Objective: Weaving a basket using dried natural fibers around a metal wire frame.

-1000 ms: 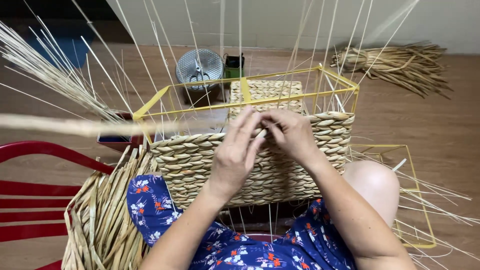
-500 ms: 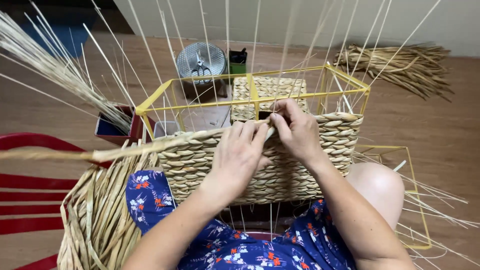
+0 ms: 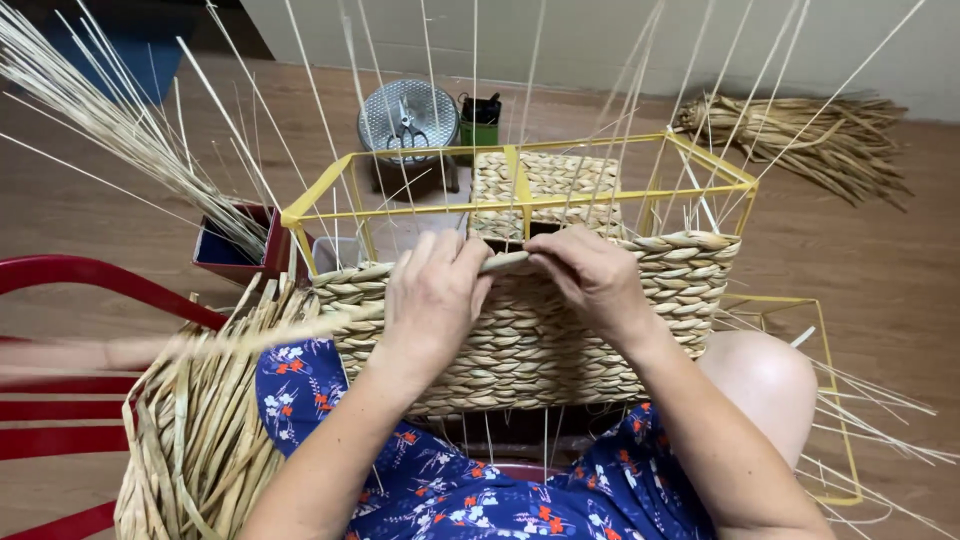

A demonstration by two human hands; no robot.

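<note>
- Behind the fingers, a yellow wire frame point(image 3: 520, 205) rises above a half-woven basket point(image 3: 520, 340), with thin pale stakes point(image 3: 475, 120) standing upright across the view.
- Beyond the frame sit a round metal tin point(image 3: 405, 115) with scissors on its lid and a green container point(image 3: 480, 125); a red box point(image 3: 240, 245) stands off to the left.
- A bundle of dried reeds point(image 3: 190, 440) lies at the person's left side, beside a red chair point(image 3: 70, 290).
- The left hand point(image 3: 435, 295) and right hand point(image 3: 590, 275) meet at the basket's top edge, fingers closed on a pale weaving strand point(image 3: 505, 262) that runs between them.
</note>
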